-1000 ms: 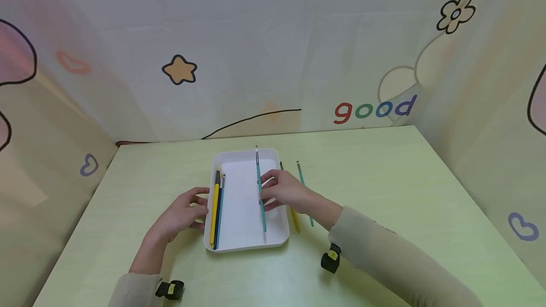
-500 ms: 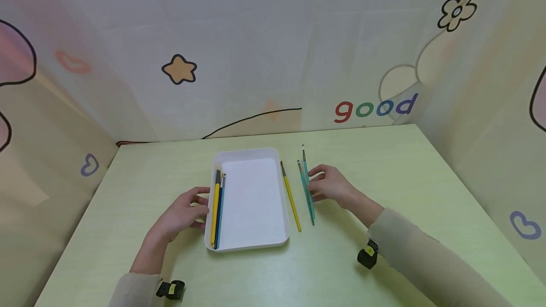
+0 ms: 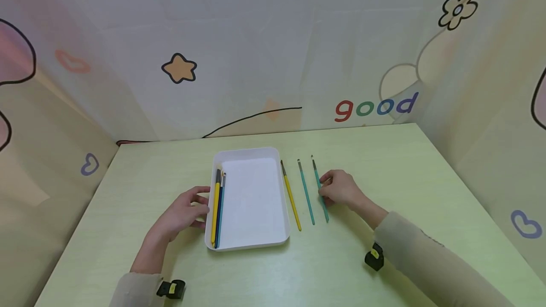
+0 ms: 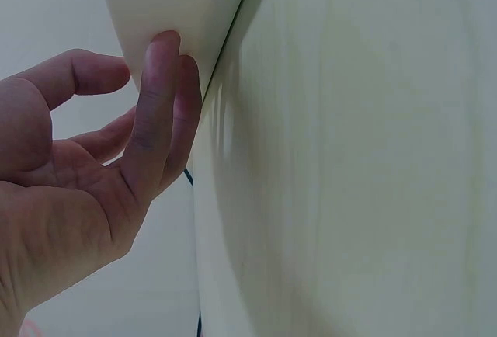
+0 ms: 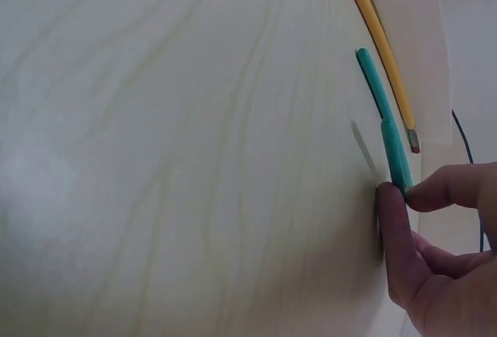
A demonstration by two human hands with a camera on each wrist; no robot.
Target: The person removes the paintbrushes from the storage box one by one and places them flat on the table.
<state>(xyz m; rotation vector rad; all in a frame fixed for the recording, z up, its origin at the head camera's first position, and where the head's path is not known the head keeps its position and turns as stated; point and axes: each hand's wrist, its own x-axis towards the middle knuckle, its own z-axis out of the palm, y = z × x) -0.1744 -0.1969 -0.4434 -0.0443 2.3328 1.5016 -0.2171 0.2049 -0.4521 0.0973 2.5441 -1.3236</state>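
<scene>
Pale green wooden table (image 3: 384, 165), cartoon-printed backdrop walls (image 3: 273, 51) with star, flower, hearts, "good" lettering (image 3: 374, 108), soft even light

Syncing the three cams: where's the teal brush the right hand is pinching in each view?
Head: the teal brush lies on the table, rightmost of three beside the white tray, pinched by the right hand.
Left wrist: not in view; only the left hand against the tray wall.
Right wrist: right of centre, its handle running up from the fingertips.
Shared landmark: the yellow brush between tray and teal brushes, in the head and right wrist views.

Playful craft booth: cartoon-printed walls (image 3: 273, 51) enclose table (image 3: 384, 165).
</scene>
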